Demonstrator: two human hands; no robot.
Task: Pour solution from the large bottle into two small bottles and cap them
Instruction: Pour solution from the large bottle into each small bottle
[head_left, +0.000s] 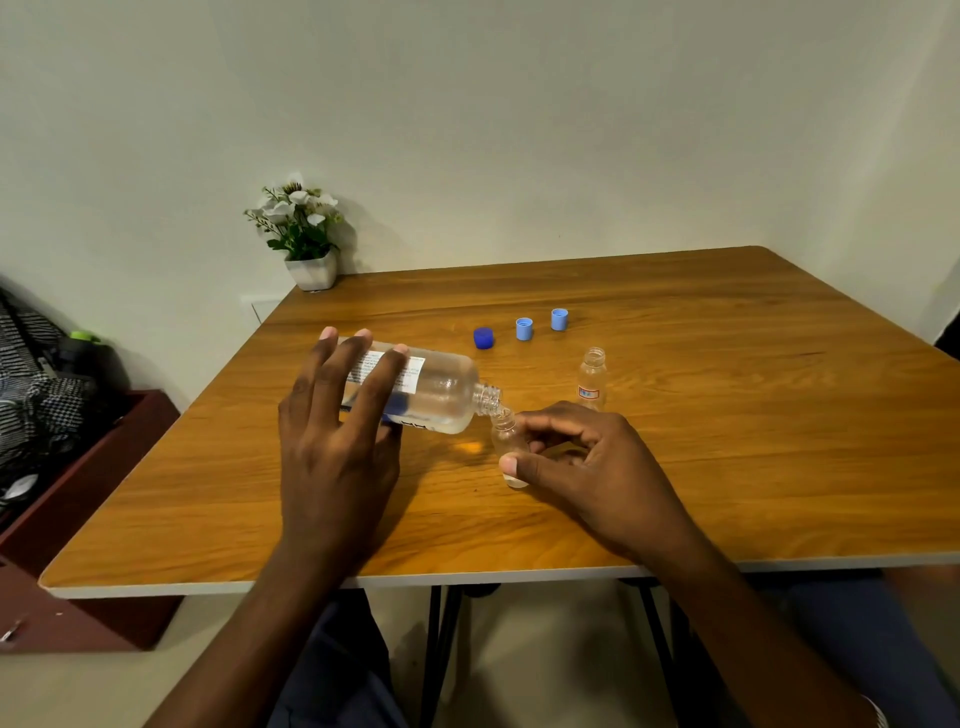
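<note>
Left hand (332, 441) grips the tilted large bottle (441, 389), right hand (587, 467) pinches the small bottle (506, 436); keep mouths aligned, pour slowly

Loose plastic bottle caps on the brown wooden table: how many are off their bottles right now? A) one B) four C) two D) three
D: a dark blue plastic cap, a light blue plastic cap and a second light blue plastic cap stand loose in a row on the brown wooden table.
</note>
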